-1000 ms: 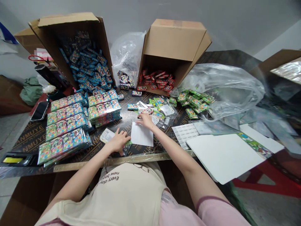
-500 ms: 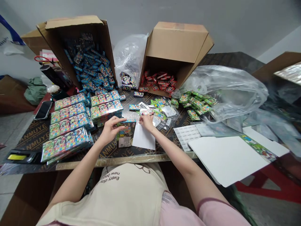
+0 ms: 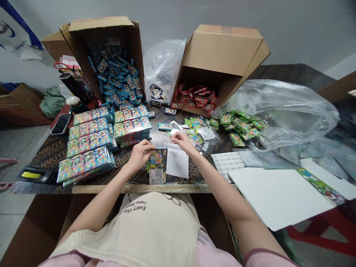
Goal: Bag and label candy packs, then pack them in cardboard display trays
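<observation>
1. The dark table (image 3: pixel 194 168), printed with lettering, spreads under everything, with a taped front edge near the person's body.
2. The left cardboard box (image 3: pixel 135 44) lies with its opening toward the person, full of small blue boxes (image 3: pixel 119 91).
3. The right cardboard box (image 3: pixel 226 50) also opens toward the person; small red boxes (image 3: pixel 198 96) lie inside, toward the front.
4. A clear plastic bag (image 3: pixel 294 111) sprawls on the right, with a heap of small green boxes (image 3: pixel 241 124) at its left end.
5. Large white boards (image 3: pixel 272 193) lie at the right front, reaching past the table's edge.
6. Shiny wrapped packs (image 3: pixel 86 163) stand in stacks on the left, in two columns.
7. The left hand (image 3: pixel 141 152) is at the top left corner of the printed card, thumb and forefinger pinching its edge.
8. The right hand (image 3: pixel 182 141) is at the top edge of the white sheet, fingers bent together; whether they grip anything cannot be told.
9. The white sheet (image 3: pixel 177 163) lies flat in front of the person, just right of the card.
10. The printed card (image 3: pixel 157 165), dark with a pale label low down, is between the left hand and the table's front edge.
11. A phone (image 3: pixel 61 124) lies left of the stacks.
12. A single blue box (image 3: pixel 165 127) sits beyond the hands.
</observation>
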Tool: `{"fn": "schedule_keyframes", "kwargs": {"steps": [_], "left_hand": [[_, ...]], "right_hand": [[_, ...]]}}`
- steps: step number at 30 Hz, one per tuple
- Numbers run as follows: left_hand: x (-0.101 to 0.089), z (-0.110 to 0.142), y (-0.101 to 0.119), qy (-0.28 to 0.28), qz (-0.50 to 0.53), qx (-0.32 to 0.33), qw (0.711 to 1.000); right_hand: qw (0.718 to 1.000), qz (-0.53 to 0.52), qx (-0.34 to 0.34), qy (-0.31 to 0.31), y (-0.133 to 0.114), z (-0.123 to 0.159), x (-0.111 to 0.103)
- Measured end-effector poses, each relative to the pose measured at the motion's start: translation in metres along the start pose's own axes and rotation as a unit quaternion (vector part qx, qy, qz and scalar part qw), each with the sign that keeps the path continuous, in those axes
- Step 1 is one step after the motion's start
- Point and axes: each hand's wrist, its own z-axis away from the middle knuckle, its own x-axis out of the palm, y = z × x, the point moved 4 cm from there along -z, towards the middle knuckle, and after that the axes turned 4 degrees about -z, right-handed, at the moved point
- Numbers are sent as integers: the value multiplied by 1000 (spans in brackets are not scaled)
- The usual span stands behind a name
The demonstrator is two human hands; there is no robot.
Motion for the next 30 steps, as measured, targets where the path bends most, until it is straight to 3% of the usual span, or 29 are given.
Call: {"fn": "schedule_keyframes", "kwargs": {"steps": [4,6,8,11,17,22,26,28,30], "left_hand": [[0,1,-2,14,11,-22,1000],[-1,2,-3,27,25,-47,998],[-2,3,-2,37,38,-61,997],[-4,4,3,52,40,-52,996],[1,3,10,94,21,-60,994],[4,4,12,117,2,-81,990],[8,13,0,107,104,-154,977],[15,22,-11,81,198,-211,954],[26,33,-20,10,276,-260,925]], "right_hand": [[971,-178,-41,-154,-59,5,0],[953,-193,-42,-231,-78,8,7],[943,-175,-31,-281,-85,8,16],[938,-159,-17,-307,-83,3,25],[943,-164,-11,-288,-77,-2,29],[956,-197,1,-219,-68,1,39],[967,-196,13,-162,-48,-2,36],[988,-113,4,-103,-30,-7,21],[996,74,-22,-34,-11,-10,2]]}}
